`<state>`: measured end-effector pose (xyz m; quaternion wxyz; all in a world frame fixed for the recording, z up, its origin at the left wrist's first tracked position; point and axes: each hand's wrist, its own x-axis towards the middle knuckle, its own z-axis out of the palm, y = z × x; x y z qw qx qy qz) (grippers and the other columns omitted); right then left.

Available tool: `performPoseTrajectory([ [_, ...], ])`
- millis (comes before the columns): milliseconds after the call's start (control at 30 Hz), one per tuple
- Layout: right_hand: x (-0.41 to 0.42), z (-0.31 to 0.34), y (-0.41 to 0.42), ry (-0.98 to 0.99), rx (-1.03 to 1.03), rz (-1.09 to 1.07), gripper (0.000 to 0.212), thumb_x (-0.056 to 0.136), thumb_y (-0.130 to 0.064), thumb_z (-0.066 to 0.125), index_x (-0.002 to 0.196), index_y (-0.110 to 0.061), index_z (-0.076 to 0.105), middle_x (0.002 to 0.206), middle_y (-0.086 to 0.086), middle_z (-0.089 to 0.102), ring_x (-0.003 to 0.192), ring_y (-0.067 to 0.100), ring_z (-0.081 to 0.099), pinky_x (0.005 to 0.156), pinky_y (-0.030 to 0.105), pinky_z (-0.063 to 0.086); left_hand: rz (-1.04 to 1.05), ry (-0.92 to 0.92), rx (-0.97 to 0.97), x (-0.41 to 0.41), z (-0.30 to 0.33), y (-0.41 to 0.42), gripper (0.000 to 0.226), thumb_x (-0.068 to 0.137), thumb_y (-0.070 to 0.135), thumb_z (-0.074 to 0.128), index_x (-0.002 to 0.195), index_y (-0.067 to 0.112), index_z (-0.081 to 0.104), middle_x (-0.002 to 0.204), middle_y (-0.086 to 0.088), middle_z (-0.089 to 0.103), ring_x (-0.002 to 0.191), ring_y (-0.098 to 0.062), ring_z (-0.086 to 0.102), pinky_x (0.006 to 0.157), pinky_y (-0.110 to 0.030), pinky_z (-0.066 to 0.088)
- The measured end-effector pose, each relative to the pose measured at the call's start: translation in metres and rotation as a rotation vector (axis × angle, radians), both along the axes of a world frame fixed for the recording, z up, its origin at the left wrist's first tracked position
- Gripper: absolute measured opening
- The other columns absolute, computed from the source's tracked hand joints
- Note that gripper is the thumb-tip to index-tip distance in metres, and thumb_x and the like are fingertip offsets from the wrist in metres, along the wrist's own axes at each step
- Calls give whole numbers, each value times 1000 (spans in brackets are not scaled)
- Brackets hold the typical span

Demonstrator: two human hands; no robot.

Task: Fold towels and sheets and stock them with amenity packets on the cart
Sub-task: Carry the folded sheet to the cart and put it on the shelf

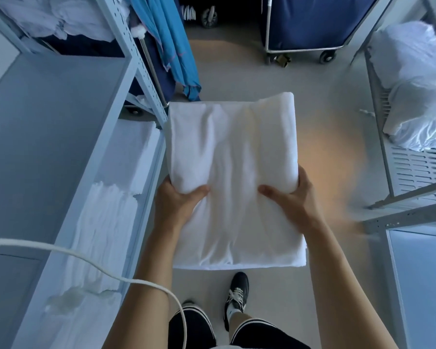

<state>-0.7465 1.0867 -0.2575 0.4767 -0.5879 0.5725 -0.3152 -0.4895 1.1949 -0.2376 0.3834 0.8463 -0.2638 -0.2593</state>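
White folded towel [230, 172] gripped by left hand [179, 201] and right hand [291, 197], thumbs on top.

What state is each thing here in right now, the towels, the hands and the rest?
Folded white towel: folded flat, held in the air by both hands.
Left hand: grips the towel's near left edge.
Right hand: grips its near right edge.
Shelf towels: folded, stacked.
Blue cloth: hanging loose.
White linen heap: crumpled, unfolded.
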Motion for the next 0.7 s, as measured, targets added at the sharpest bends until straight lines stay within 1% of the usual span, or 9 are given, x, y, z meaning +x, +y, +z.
performPoseTrajectory([
  [67,-1,-2,-16,-2,9,-3,91,51,-60,95,131,-43,54,110,-31,66,95,-13,64,75,17,54,0,-2,-3,1,0,-17,79,60,50,94,127,19,64,107,11,64,90,-10,57,59,-6,36],
  [100,-1,-3,-23,-2,12,-5,92,52,-59,94,132,-41,54,111,-29,66,95,-13,63,75,17,54,-2,-8,-2,1,0,-25,80,60,50,93,127,20,64,107,12,63,90,-9,56,60,-7,36],
  [200,3,-4,-47,-7,4,-8,90,54,-56,93,134,-40,53,110,-34,64,95,-16,62,69,7,50,-5,-16,-13,5,-3,-50,80,59,50,94,128,20,64,104,15,60,90,-8,55,65,-14,39],
  [267,7,-6,-64,-8,-5,-18,88,55,-53,93,133,-40,54,108,-38,63,95,-17,61,67,3,48,2,-15,-19,10,-6,-68,79,59,50,94,126,20,65,101,16,60,89,-7,55,66,-16,40],
  [400,20,-9,-104,6,-11,-32,85,57,-53,93,132,-42,54,109,-39,63,95,-15,62,66,3,48,-8,1,-19,25,-15,-108,81,56,55,93,124,19,66,99,13,60,87,-11,56,71,-19,42],
  [533,42,-12,-150,19,-30,-41,81,60,-48,92,131,-40,54,106,-42,62,93,-16,62,65,3,48,-28,33,-47,50,-23,-159,82,55,56,93,123,20,65,100,15,60,88,-12,57,77,-22,44],
  [633,66,-13,-191,35,-20,-51,81,61,-45,93,132,-38,55,106,-39,64,94,-15,62,66,7,50,-44,63,-57,75,-27,-200,83,55,57,93,124,21,65,101,15,61,90,-12,58,81,-25,46],
  [700,86,-12,-218,54,-9,-43,82,61,-47,92,132,-40,54,111,-30,66,96,-12,64,74,15,53,-42,71,-58,96,-29,-227,82,55,56,93,124,21,65,102,14,61,91,-12,58,82,-25,47],
])
